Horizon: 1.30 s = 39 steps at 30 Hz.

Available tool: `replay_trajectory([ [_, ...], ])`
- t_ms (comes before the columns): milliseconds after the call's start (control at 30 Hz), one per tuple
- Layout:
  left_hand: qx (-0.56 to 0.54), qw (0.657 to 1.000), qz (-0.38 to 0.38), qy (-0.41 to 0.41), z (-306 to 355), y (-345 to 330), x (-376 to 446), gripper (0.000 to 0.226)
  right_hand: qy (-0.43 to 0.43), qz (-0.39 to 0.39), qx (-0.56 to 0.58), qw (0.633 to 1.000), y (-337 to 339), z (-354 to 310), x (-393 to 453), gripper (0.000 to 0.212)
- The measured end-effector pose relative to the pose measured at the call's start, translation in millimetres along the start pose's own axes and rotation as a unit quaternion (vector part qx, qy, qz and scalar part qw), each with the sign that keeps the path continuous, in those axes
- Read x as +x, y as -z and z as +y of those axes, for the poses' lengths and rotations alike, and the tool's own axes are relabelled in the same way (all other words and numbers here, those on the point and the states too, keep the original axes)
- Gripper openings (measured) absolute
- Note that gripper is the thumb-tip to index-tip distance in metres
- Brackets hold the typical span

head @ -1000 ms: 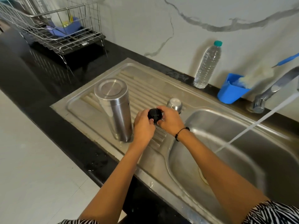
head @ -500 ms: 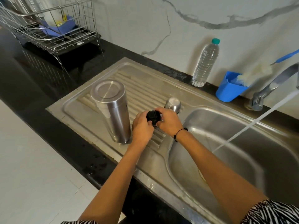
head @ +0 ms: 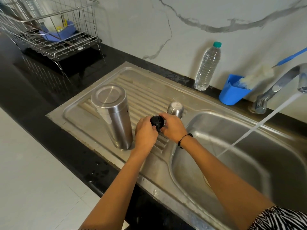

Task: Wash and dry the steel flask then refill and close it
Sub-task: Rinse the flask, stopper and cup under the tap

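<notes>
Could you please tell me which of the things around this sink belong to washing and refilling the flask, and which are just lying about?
Part of the job:
steel flask, upside down on the drainboard
black stopper, held in both hands
small steel cup
running tap
bottle brush
water bottle

Lying about:
dish rack
blue tub holding the brush

Both hands are turning the black stopper (head: 157,122) between them; the left hand (head: 146,132) is sliding its fingers round the rim; the right hand (head: 172,127) is re-gripping.
</notes>
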<state>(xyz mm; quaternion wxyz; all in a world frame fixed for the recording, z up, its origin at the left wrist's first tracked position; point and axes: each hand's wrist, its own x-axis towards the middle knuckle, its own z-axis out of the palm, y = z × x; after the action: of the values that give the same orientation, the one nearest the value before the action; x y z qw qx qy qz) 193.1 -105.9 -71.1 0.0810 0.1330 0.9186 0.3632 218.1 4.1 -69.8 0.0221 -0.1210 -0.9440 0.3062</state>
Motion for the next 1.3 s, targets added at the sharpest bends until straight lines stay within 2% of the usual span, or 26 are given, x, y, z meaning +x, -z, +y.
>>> replay_trajectory([
  [133, 0.035, 0.999, 0.018, -0.01, 7.0, 4.0, 1.7, 0.027, -0.011, 0.006, 0.017, 1.0, 6.1, 0.1, -5.1, 0.055],
  [300, 0.059, 0.995, 0.04, -0.069, 27.2, 6.9, 6.1, 0.037, -0.018, 0.058, 0.027, 0.998, 23.6, 11.0, -13.1, 0.05],
  [500, 0.056, 0.986, 0.006, -0.157, 63.8, -10.6, 18.9, 0.035, -0.051, 0.129, 0.008, 0.99, 61.2, 37.4, -27.2, 0.045],
  [600, 0.091, 0.979, -0.023, -0.18, 78.7, -25.4, 30.4, 0.036, -0.069, 0.159, -0.005, 0.985, 74.0, 52.6, -35.5, 0.041],
  [833, 0.24, 0.952, -0.124, -0.144, 97.3, -60.0, 68.6, 0.052, -0.114, 0.174, -0.005, 0.978, 87.8, 76.9, -48.1, 0.042],
  [1000, 0.329, 0.927, -0.098, -0.152, 94.9, -70.0, 80.5, 0.034, -0.116, 0.18, -0.003, 0.977, 90.7, 85.4, -51.0, 0.041],
  [1067, 0.294, 0.937, -0.094, -0.166, 101.0, -66.8, 82.2, 0.031, -0.121, 0.187, 0.001, 0.975, 91.5, 89.2, -51.5, 0.042],
  [1100, 0.24, 0.949, -0.106, -0.176, 107.8, -64.4, 80.5, 0.031, -0.125, 0.192, 0.006, 0.973, 92.8, 90.8, -51.9, 0.041],
  [1167, 0.058, 0.971, -0.158, -0.169, 125.1, -62.1, 70.7, 0.03, -0.13, 0.218, 0.022, 0.967, 98.2, 91.9, -54.0, 0.039],
  [1233, -0.157, 0.953, -0.232, -0.113, 144.1, -65.3, 59.4, 0.029, -0.124, 0.263, 0.039, 0.956, 106.4, 91.4, -60.0, 0.039],
  [1300, -0.305, 0.906, -0.293, -0.029, 162.0, -74.2, 48.6, 0.018, -0.117, 0.307, 0.048, 0.943, 116.9, 91.3, -71.9, 0.041],
])
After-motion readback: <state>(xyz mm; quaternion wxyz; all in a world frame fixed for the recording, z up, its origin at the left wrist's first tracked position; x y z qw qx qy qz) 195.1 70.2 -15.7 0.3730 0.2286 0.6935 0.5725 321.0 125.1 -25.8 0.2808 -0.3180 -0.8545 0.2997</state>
